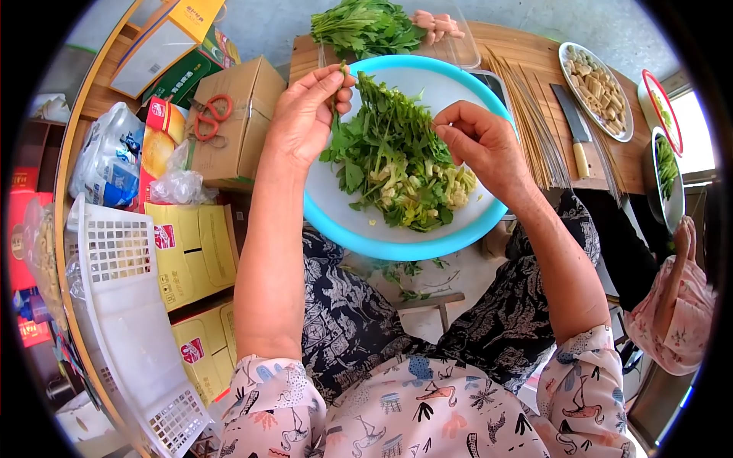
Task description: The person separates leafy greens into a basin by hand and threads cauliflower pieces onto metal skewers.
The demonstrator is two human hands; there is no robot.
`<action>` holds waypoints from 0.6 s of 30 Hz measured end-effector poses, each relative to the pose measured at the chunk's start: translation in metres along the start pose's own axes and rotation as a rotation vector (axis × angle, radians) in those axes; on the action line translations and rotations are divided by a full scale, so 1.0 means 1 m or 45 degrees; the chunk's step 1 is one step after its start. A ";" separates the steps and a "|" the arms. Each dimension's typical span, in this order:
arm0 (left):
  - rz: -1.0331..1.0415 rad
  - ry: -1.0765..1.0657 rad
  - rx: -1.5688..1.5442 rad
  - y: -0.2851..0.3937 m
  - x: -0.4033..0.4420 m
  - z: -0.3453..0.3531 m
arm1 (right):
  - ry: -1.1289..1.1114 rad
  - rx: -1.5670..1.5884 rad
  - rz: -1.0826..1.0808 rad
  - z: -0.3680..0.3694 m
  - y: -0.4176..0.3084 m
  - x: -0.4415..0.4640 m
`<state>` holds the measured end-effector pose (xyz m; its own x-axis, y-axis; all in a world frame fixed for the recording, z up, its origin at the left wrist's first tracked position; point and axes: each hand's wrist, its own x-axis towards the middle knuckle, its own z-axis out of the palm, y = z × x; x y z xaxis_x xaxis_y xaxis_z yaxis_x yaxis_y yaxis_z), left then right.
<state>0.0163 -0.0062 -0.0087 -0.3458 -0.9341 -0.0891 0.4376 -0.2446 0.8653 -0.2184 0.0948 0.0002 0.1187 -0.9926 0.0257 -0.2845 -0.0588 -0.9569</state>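
Plausibly, the chief hazard is spillage: with the left hand [309, 114] working close to the blue rim of the basin [326, 229], a torn leaf or stem could drop outside, toward the green scraps [412, 269] on the floor below. A forearm knocking the rim could also tilt the basin, whose support is hidden, and the piled greens [389, 126] could then slide over the pale florets [458, 187]. The leafy sprig [334, 126] is at the left hand, above the basin's far left part. Its long axis runs roughly along the line of sight from far to near, stem end pointing away from the wearer, leaves hanging toward the basin. The left thumb and fingers pinch its stem; the right hand [481, 145] has thumb and forefinger nearly together beside the greens, any leaf between them being indistinguishable.
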 end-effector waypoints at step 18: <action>-0.014 -0.044 -0.027 0.001 0.000 -0.003 | 0.004 0.011 0.006 0.002 0.000 0.001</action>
<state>0.0195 -0.0072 -0.0096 -0.3792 -0.9217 -0.0813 0.4507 -0.2608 0.8537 -0.2167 0.0943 -0.0002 0.1140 -0.9932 0.0221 -0.2768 -0.0531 -0.9595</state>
